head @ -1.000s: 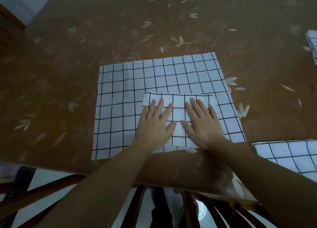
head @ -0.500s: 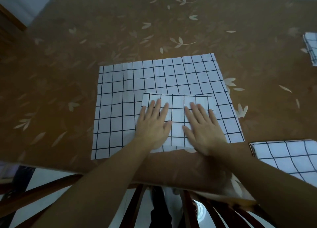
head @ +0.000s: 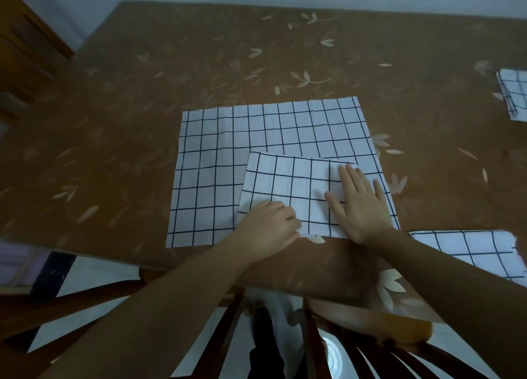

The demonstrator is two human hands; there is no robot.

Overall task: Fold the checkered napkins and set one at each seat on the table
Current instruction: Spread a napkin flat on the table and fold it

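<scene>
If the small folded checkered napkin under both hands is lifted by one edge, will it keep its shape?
Probably floppy: the small folded white checkered cloth napkin lies thin and flat, so its layers would likely sag open. Likely light, being thin. It may slide on the unfolded checkered napkin beneath; the right hand presses it flat.

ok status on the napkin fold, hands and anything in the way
Left hand grips folded napkin near edge, right hand flat on it. It lies on an unfolded napkin. Nothing else on it.

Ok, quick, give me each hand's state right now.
Left hand: closed, pinching the near edge of the folded napkin.
Right hand: open, pressing flat on that napkin.
</scene>
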